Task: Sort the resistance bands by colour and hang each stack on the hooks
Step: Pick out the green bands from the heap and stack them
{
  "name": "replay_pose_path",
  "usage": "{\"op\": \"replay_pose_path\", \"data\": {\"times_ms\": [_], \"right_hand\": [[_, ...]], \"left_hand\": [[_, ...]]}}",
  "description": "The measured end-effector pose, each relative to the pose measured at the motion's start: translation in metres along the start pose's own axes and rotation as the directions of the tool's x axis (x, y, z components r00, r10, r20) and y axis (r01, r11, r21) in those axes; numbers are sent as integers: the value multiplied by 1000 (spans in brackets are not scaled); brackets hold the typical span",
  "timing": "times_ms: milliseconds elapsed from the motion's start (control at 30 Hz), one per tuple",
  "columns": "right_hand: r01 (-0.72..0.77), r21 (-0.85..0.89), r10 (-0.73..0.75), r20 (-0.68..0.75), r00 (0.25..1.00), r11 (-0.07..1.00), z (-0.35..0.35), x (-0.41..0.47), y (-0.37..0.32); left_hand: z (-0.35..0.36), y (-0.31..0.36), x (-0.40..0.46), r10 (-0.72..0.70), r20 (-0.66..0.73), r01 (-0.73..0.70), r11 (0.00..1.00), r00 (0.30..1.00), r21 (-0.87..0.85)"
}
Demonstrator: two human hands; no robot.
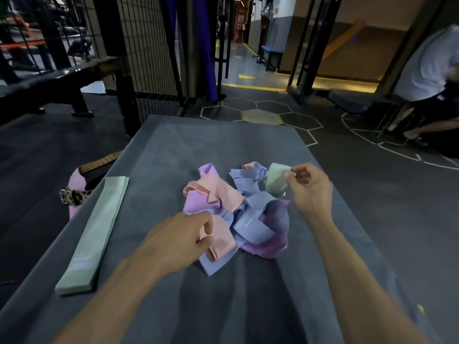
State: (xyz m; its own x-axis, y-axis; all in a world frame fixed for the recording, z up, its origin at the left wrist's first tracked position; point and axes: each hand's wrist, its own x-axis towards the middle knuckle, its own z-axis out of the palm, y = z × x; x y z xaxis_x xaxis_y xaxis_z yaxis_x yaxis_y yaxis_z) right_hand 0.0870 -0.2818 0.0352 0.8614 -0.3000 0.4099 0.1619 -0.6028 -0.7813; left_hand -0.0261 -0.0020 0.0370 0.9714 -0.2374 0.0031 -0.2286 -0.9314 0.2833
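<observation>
Right hand (309,187) pinching green band (275,178), pile's far edge

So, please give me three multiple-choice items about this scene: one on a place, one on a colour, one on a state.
1. Where does the flat green stack lie?
A. left of the pile
B. right of the pile
C. on the floor

2. Which colour is the band that the right hand pinches?
A. pink
B. green
C. blue

3. How is the mixed pile?
A. folded flat
B. hung up
C. tangled

Key: 1 A, it lies by the table's left edge; 2 B, pale green at the fingers; 3 C, the bands cross one another.
</observation>
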Motion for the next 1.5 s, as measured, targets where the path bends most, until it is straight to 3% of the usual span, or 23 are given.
{"op": "replay_pose_path", "data": {"times_ms": [167, 333, 433, 567, 667, 767, 933, 1033, 1100, 1233, 1300, 1400, 1500], "right_hand": [[55, 135, -37, -132, 991, 989, -4, -4, -27], [73, 436, 21, -207, 978, 897, -10, -2, -54], [47, 656, 38, -115, 993, 753, -14, -10, -80], [-217, 842, -8, 254, 967, 494, -9, -30, -110], [-426, 775, -79, 516, 853, 468, 6, -50, -120], [-583, 690, -108, 680, 726, 429, 21, -69, -128], [-746, 545, -111, 829, 549, 383, 40, -99, -145], [-860, 365, -108, 930, 351, 357, 44, -111, -159], [-860, 292, -89, 956, 281, 419, 47, -113, -160], [-659, 393, -86, 890, 447, 641, 58, -111, -157], [-543, 435, -148, 858, 492, 718, 60, -118, -163], [-390, 555, -309, 786, 535, 735, 67, -132, -173], [-315, 599, -355, 738, 574, 736, 77, -139, -177]], "left_hand": [[-5, 0, -8, 21, -54, -22, 1000, 998, -19], [-8, -10, -15, 21, -128, -30, 997, 992, -71], [-10, -13, -16, 6, -196, -32, 991, 981, -128], [-20, -8, -15, -89, -373, -98, 886, 923, -453], [-33, -2, -18, -199, -516, -217, 741, 834, -636], [-45, -3, -26, -256, -574, -313, 634, 778, -707], [-53, -21, -36, -235, -551, -353, 558, 801, -751], [-57, -30, -41, -299, -531, -348, 493, 793, -797], [-65, -35, -47, -330, -505, -350, 429, 797, -833], [-79, -46, -57, -290, -465, -325, 420, 836, -847], [-83, -47, -60, -271, -456, -321, 421, 848, -848], [-86, -45, -59, -287, -466, -338, 398, 837, -853], [-89, -48, -58, -333, -502, -351, 420, 798, -837]]}}
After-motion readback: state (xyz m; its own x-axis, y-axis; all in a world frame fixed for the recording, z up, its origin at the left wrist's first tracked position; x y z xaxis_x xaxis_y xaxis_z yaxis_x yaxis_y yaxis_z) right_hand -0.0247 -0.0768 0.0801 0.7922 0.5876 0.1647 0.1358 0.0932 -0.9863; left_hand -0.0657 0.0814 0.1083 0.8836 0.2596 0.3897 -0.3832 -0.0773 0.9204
